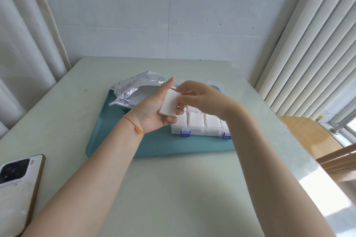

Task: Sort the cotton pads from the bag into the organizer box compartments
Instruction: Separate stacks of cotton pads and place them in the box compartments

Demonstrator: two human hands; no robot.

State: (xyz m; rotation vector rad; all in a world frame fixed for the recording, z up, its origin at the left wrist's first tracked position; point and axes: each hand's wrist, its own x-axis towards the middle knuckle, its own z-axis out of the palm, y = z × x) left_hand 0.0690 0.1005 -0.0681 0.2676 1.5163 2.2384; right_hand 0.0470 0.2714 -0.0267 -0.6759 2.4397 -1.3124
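My left hand (154, 110) grips a stack of white cotton pads (170, 105), holding it up above the teal tray (154, 144). My right hand (200, 98) pinches the top edge of that stack with its fingertips. Just behind and below the hands sits the clear organizer box (202, 124) with blue latches; its visible compartments hold white pads. The open foil-lined bag (133, 90) lies on the tray's far left corner, its mouth facing right. The far part of the box is hidden by my right hand.
A white phone (17, 184) lies at the table's near left edge. A wooden chair (308, 134) stands off the table's right side below the window blinds. The pale table (173, 188) meets the wall at the back.
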